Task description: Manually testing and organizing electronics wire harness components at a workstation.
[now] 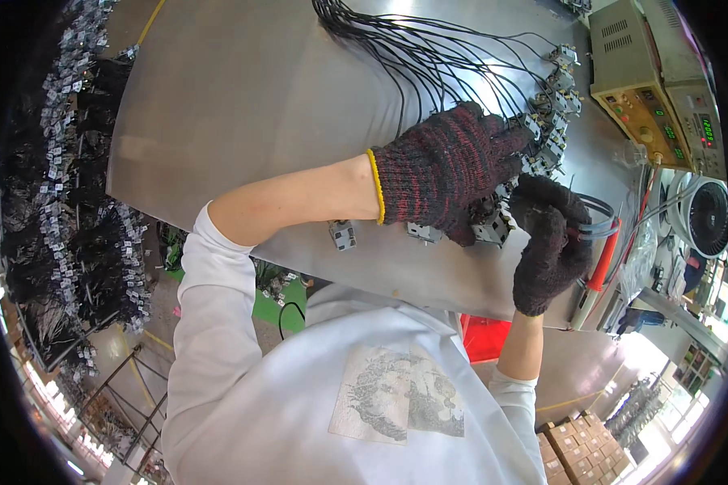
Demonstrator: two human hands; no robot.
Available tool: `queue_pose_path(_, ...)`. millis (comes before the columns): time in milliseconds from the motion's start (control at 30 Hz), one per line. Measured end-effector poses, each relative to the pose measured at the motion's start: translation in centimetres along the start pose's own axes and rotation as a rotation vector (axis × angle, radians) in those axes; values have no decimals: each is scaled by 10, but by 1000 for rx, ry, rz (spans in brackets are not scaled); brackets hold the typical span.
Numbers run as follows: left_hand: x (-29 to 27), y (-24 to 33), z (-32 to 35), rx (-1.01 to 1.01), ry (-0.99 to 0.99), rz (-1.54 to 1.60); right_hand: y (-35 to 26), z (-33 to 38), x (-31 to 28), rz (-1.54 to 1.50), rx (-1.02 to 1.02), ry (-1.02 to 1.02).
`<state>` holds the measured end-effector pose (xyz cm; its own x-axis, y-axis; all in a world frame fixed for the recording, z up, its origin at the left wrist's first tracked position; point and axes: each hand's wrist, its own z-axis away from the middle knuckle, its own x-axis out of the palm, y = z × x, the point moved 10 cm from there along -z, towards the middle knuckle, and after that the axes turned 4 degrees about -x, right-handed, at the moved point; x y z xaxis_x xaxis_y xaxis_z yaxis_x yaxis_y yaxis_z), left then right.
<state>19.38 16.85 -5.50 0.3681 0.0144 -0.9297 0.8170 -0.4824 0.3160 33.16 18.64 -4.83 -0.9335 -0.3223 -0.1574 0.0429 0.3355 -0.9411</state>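
Note:
My left hand (453, 166), in a black and dark red knitted glove with a yellow cuff, reaches across the metal tabletop (218, 121). Its upper fingers stretch over a row of small silvery box-shaped metal parts (554, 149) with black cables. Lower down, its thumb and a finger close about one metal part (493, 229); the contact is partly hidden. Right beside that part, my right hand (548, 242), in a dark glove, is curled closed. Grey wires (598, 217) loop out beside it, and what its fingers hold is hidden.
Black cables (412, 40) bundle toward the far edge. Two bench instruments (643, 97) with lit displays stand at the right, near a fan (700, 214) and a red-handled probe (604, 257). Loose metal parts (343, 235) lie at the near edge. Cabled parts (57, 162) hang at the left.

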Motion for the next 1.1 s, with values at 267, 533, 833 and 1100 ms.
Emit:
queue_pose_path(267, 8, 0, -6, -35, -157, -71, 16, -1, -2, 88, -12, -8)
queue_pose_path(533, -4, 4, -4, 8, 28, -33, 3, 3, -16, 34, -12, 137)
queue_pose_path(833, -5, 6, 0, 52, 58, -45, 23, 2, -8, 78, 9, 71)
queue_pose_path(1100, -46, 17, 12, 248, 149, 167, 40, 3, -16, 51, 32, 46)
